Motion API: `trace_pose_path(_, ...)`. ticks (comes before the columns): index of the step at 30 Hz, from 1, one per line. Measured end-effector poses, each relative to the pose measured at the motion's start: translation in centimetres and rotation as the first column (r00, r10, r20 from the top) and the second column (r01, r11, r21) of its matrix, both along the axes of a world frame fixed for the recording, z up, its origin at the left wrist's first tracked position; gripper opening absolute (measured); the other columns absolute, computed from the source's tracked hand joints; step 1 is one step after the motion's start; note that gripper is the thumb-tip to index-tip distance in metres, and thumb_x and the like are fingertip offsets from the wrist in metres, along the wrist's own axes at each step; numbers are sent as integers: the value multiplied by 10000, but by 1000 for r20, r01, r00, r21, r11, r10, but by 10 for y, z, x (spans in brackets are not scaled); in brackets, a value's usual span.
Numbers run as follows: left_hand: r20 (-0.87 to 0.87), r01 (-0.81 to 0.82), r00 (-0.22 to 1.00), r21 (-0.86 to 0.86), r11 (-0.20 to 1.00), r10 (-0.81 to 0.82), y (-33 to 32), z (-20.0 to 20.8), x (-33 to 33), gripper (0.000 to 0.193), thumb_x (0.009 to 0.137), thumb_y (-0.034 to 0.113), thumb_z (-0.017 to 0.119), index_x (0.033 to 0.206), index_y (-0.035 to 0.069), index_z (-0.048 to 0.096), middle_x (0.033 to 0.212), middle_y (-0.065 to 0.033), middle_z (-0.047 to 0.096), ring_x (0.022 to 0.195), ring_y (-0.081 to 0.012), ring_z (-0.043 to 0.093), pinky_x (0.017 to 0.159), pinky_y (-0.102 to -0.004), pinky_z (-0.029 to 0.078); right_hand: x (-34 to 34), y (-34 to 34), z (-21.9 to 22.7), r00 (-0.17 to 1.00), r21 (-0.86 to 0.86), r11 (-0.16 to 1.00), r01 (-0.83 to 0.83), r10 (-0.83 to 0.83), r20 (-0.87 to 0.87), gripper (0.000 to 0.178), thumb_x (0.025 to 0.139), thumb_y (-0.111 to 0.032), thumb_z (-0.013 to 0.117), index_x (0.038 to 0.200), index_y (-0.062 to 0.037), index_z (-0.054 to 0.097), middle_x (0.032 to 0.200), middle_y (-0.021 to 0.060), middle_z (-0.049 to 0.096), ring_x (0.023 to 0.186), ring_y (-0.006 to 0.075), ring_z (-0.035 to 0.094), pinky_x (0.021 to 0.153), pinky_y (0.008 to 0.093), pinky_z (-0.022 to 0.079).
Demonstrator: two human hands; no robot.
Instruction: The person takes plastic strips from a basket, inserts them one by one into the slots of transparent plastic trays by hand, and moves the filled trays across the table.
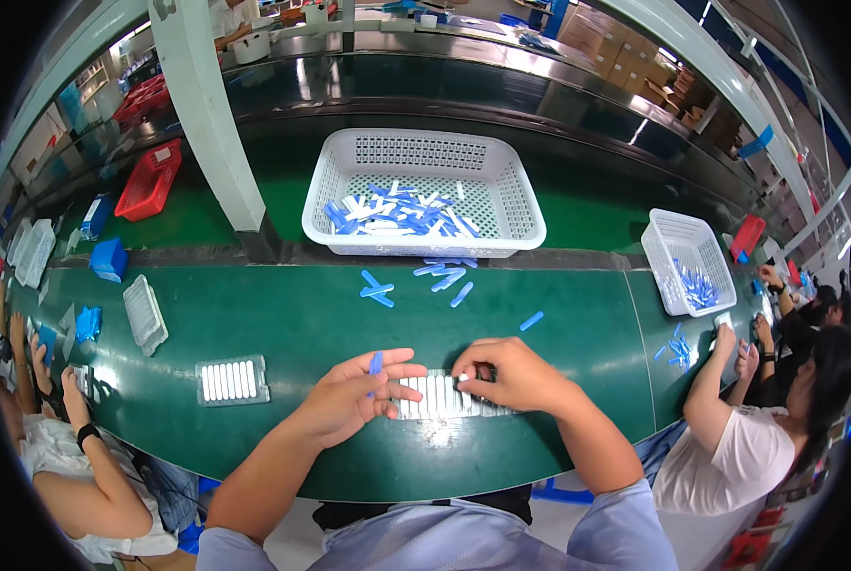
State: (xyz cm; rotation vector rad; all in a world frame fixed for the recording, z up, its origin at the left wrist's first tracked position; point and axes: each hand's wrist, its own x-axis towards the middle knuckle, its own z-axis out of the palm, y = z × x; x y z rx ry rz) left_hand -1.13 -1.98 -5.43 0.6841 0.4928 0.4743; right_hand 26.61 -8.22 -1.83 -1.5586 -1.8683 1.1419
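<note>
In front of me lies a clear plastic tray (435,411) with a row of slim white pieces in it. My left hand (342,398) is over its left end, fingers partly spread, a slim blue piece (376,364) pinched by the thumb. Above the tray's right part, my right hand (513,373) has thumb and forefinger closed on a small white piece (463,378), mostly hidden by the fingers. To the left sits a second clear tray (232,382) filled with a row of white pieces. Several loose blue pieces (376,289) lie beyond my hands.
A white basket (423,249) of blue and white pieces stands on the far ledge. Another white basket (668,285) is at the right, near a co-worker (730,447). Co-workers (92,476) also sit at left. An empty clear tray (146,316) and a grey post (206,114) stand left.
</note>
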Motion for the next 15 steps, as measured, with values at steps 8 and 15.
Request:
trace_pose_path(8,31,28,999,-51,998,-26,0,2,-1,506,1045,90,471,1501,-86,342,1417,-266,548,1107,-303,676,774,-333,559,-4,-12,-17,919,417,868,-268,100,382,411,889,-257,710,1251,-89,613,1070,114,558,1018,294,532,932,415,376)
trace_pose_path(15,21,191,982,-34,981,-190,-6,5,2,558,1072,178,497,1546,-49,311,1477,-243,507,1163,-299,648,799,-327,548,-18,-13,-14,972,501,865,-35,-88,220,421,917,-276,669,1281,-72,612,1009,93,604,992,269,551,908,406,355)
